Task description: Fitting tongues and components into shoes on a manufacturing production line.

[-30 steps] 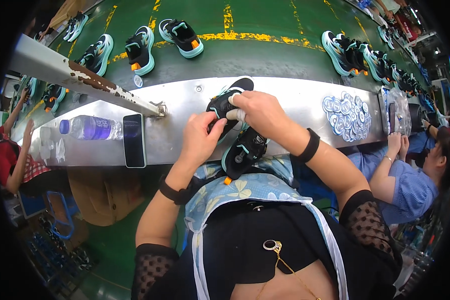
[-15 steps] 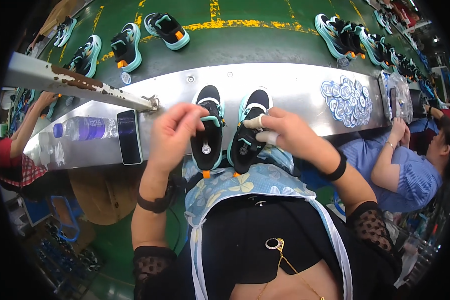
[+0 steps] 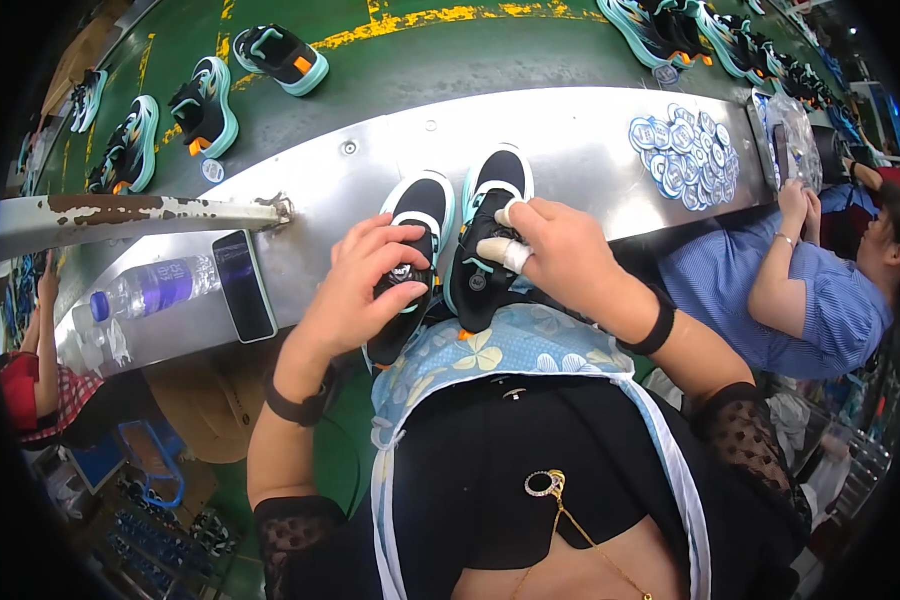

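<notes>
Two black shoes with mint soles and orange heel tabs lie side by side at the metal bench's near edge, toes pointing away from me. My left hand [image 3: 367, 278] curves over the left shoe [image 3: 432, 197], fingers and thumb around its tongue area, where a round mark shows between them. The inside of that shoe is mostly hidden. At the right shoe [image 3: 478, 283], my right hand [image 3: 562, 250] grips the opening and tongue, with white covers on the thumb and a finger. A round disc shows on that shoe's insole.
On the metal bench [image 3: 370, 180] lie round blue-and-white labels [image 3: 683, 158], a phone [image 3: 244, 285] and a bottle [image 3: 155, 287]. A chipped metal bar [image 3: 140, 218] juts in from the left. More shoes [image 3: 205, 107] stand on the green surface beyond. A co-worker [image 3: 790, 270] sits at right.
My left hand has come down onto the left shoe and now holds its tongue area; before, it hovered beside the opening with fingers pinched. My right hand stays at the right shoe. The view has shifted.
</notes>
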Motion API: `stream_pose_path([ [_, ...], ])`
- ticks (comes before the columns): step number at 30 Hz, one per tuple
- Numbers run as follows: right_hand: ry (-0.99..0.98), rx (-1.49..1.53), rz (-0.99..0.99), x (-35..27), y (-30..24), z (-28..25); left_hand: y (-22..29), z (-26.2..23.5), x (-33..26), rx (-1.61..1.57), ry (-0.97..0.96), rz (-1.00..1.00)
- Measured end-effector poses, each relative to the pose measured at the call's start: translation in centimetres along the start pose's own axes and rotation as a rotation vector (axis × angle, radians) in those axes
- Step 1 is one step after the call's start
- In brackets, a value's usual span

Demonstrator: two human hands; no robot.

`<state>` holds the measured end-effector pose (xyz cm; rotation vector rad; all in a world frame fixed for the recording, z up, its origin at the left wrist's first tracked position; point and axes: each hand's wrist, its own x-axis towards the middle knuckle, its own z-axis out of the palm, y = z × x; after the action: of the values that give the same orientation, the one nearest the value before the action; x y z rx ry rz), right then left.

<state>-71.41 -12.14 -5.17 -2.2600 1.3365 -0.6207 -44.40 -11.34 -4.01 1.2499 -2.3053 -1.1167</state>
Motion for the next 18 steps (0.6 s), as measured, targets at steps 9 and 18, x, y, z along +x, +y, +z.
stream_pose_path([
  [9, -0.245, 0.202, -0.104, 2.5, 0.7, -1.7, 2.2, 5.7, 3.1, 0.071, 0.665, -0.140],
  [18, -0.079, -0.124, 0.042, 0.6, 0.2, -0.7, 0.5, 0.9, 2.9, -0.285, 0.205, -0.117],
])
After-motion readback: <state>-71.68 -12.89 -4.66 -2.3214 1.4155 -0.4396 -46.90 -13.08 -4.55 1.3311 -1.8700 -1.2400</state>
